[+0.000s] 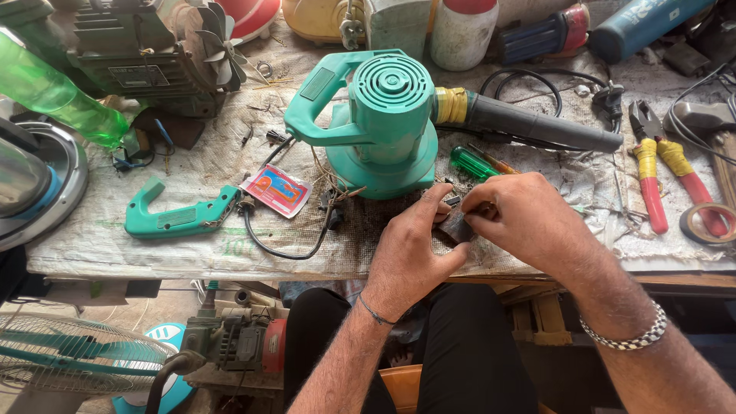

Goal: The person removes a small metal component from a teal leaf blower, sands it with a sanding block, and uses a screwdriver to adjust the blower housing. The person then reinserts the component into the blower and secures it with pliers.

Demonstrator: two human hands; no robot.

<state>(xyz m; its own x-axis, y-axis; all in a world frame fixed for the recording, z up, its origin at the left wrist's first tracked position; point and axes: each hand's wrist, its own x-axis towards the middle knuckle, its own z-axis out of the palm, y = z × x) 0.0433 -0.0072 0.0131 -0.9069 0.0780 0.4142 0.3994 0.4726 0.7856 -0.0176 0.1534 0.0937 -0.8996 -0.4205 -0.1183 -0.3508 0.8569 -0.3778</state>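
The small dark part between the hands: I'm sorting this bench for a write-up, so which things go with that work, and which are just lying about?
In hand:
small dark part, pinched by left hand and right hand
green blower
detached green handle half

Lying about:
red-handled pliers
green-handled screwdriver
tape roll
green bottle

We saw a worn woven sheet [192, 165] covering the surface [153, 268] under flat daylight. Below and left of the hands, a fan grille [69, 360] and an old motor [238, 341] sat on the floor.
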